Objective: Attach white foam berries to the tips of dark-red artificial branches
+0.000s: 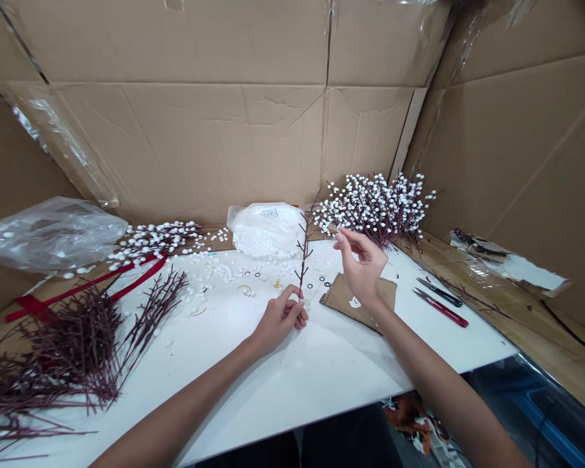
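My left hand pinches the lower end of a thin dark-brown artificial twig, which stands upright with short bare side shoots. Raised to the right of the twig, my right hand is closed, thumb against fingers, on a small brownish stick-like piece; its exact kind is unclear. Below that hand lies a flat piece of brown cardboard with a white scrap on it. A clear bag of white foam balls sits behind the twig.
Berry-tipped branches stand at the back right. Two thread snips, black and red, lie on the white table. Bare twigs, a red ribbon and a plastic bag are at left. Cardboard walls enclose the table.
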Demonstrator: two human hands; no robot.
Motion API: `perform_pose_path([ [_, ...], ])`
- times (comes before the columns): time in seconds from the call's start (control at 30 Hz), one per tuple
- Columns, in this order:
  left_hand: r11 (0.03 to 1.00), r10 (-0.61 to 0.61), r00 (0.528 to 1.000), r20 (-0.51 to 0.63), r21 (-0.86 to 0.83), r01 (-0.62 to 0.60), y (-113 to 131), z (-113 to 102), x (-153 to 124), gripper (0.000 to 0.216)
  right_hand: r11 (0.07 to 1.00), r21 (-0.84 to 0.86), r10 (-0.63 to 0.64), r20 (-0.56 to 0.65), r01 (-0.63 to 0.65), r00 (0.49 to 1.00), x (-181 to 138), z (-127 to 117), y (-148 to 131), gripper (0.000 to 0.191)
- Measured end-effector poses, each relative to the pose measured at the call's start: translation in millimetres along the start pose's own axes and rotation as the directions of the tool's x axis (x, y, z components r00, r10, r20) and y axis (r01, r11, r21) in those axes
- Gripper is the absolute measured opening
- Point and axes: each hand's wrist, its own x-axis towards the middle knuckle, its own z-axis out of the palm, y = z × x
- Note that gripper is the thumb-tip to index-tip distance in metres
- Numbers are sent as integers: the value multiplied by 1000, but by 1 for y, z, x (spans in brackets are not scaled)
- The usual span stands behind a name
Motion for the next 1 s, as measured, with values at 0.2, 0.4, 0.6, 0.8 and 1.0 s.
perform_pose_path([
  [0.2, 1000, 8, 1000, 1, 12, -8, -1, 0, 0, 23, 993, -54, -104, 76, 108, 992, 0, -1, -5, 17],
  [0.4, 1000, 8, 1000, 14, 21, -8, -1, 0, 0, 22, 992, -51, -113, 82, 118, 990, -1, 0, -6, 18],
  [0.6, 1000, 9, 1000, 3, 12, -9, 1, 1, 0, 23, 993, -53, -98, 64, 102, 993, -1, 1, -3, 18],
  [0.8, 1000, 9, 1000, 11, 22, -9, 0, 1, 0, 22, 994, -56, -91, 80, 96, 993, -2, 1, -4, 18],
  [1.0, 999, 11, 1000, 17, 35, -11, -4, 0, 1, 20, 994, -56, -98, 13, 99, 995, 2, -2, -6, 17],
])
